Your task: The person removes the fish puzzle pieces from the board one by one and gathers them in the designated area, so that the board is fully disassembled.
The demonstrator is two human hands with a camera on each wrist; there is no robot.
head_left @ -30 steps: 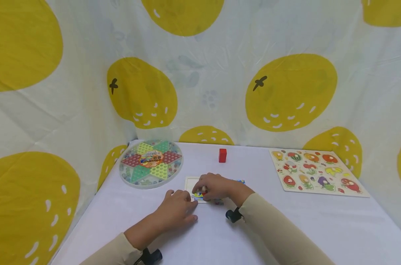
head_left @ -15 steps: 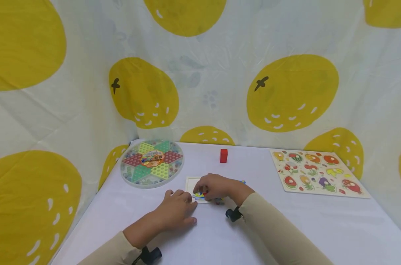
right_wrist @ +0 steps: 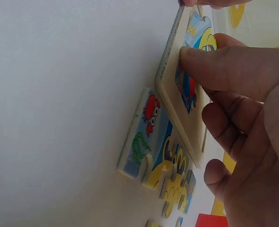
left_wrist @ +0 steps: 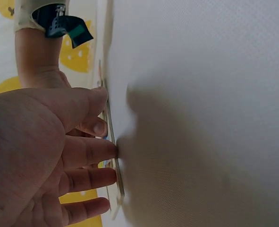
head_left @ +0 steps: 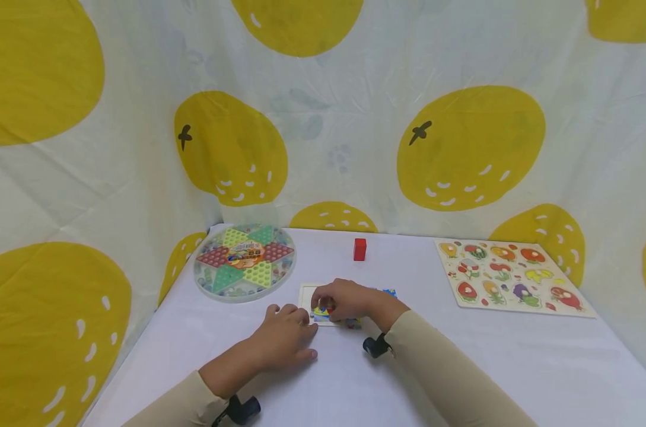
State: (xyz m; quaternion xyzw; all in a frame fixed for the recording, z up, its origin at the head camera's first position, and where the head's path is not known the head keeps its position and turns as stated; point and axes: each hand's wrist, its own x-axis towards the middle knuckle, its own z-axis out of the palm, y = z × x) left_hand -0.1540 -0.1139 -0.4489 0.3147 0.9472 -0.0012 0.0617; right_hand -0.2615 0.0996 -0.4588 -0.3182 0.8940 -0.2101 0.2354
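Note:
A small wooden puzzle frame (head_left: 305, 295) lies on the white table, partly hidden by my hands. My right hand (head_left: 346, 299) is over it and pinches a colourful puzzle piece (right_wrist: 192, 90) between thumb and fingers, inside the frame's rim. More picture shows beside that piece, blue with yellow. My left hand (head_left: 282, 338) is at the frame's near left corner, palm down with fingers extended, fingertips at or touching the edge. Beside the frame, near my right hand, lie loose puzzle pieces: a crab piece (right_wrist: 146, 118) and several yellow and blue ones (right_wrist: 174, 187).
A red block (head_left: 359, 249) stands behind the frame. To the left at the back lies a round Chinese checkers board (head_left: 245, 261). A wooden fruit peg board (head_left: 506, 305) is at the right. A fruit-patterned curtain (head_left: 344, 118) hangs behind the table.
The piece under my right fingers appears to have shifted slightly within the frame and sits straighter. Both hands have stayed almost in place.

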